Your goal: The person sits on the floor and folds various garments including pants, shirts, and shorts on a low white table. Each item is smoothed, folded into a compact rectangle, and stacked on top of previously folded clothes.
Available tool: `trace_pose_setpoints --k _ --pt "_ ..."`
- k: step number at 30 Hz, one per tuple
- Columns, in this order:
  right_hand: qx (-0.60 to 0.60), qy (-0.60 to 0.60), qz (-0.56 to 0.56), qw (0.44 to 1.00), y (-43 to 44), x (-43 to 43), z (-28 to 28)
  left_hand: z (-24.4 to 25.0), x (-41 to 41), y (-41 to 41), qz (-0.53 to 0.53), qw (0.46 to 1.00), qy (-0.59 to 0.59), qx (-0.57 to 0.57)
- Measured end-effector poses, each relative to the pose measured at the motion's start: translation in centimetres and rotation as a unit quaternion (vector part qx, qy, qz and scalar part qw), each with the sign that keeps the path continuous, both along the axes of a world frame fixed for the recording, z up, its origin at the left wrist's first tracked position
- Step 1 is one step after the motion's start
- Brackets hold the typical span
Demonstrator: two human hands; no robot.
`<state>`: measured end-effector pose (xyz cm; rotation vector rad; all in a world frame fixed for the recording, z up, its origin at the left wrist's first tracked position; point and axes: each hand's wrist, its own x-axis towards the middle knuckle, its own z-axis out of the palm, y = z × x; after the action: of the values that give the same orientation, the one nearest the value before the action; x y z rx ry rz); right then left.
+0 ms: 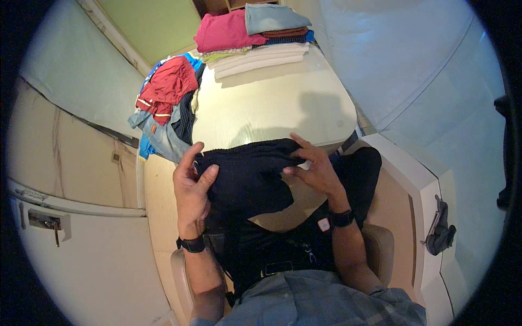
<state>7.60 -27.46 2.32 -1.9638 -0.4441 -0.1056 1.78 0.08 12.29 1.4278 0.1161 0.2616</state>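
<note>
A black garment (248,179) with a gathered, elastic-looking upper edge hangs between my hands, over my lap at the table's near edge. My left hand (193,187) grips its left end, the thumb in front and the fingers partly hidden behind the cloth. At the right end, my right hand (314,165) pinches the fabric between thumb and fingers. The lower part drops in front of my black trousers, and their dark tones partly merge there. What kind of garment it is I cannot tell for certain.
The pale table (265,110) has folded clothes (261,61) stacked at its far end. Loose clothes, with red shorts (169,85) and a denim piece (165,134), overhang the left edge. A white cabinet (89,261) with a key stands left; a dark cloth item (440,234) lies right.
</note>
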Motion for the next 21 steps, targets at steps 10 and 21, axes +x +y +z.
trace_pose_setpoints --k 10,21 --pt "0.000 -0.058 -0.097 0.994 -3.8 1.5 7.1 -1.6 6.1 4.5 -0.011 0.936 -0.136 0.324" --pt "0.052 -0.081 -0.136 0.986 -5.4 4.0 12.0 1.9 8.0 2.7 -0.098 0.922 -0.102 0.360"
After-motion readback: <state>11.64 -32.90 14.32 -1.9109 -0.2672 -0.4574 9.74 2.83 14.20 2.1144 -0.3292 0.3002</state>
